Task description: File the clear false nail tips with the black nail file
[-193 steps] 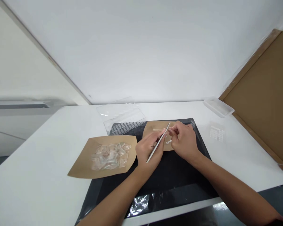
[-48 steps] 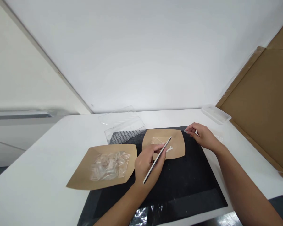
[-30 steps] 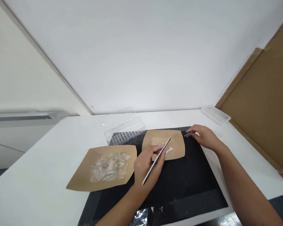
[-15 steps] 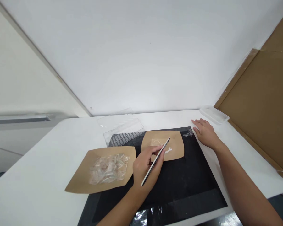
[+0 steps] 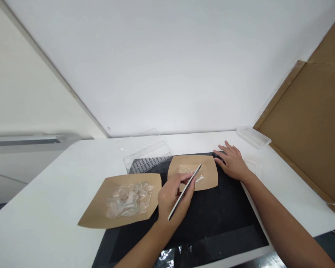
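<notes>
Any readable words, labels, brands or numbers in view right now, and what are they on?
No readable text anywhere in view.
Too small to read: the white marks on the kraft paper sheet near the left hand; they may be only small pieces.
Nothing legible on the slim file in that hand, the clear plastic case, or the black mat under the right hand.

No text, label, brand or number can be read anywhere here. The two kraft paper sheets (image 5: 99,203), the clear plastic case (image 5: 146,154), the clear plastic tray (image 5: 252,137) and the cardboard panel (image 5: 304,111) show no legible print, nor does the slim flat tool (image 5: 184,194) in the left hand (image 5: 173,199). The small white marks (image 5: 200,178) on the right-hand sheet are too small to tell whether they form any characters.
</notes>
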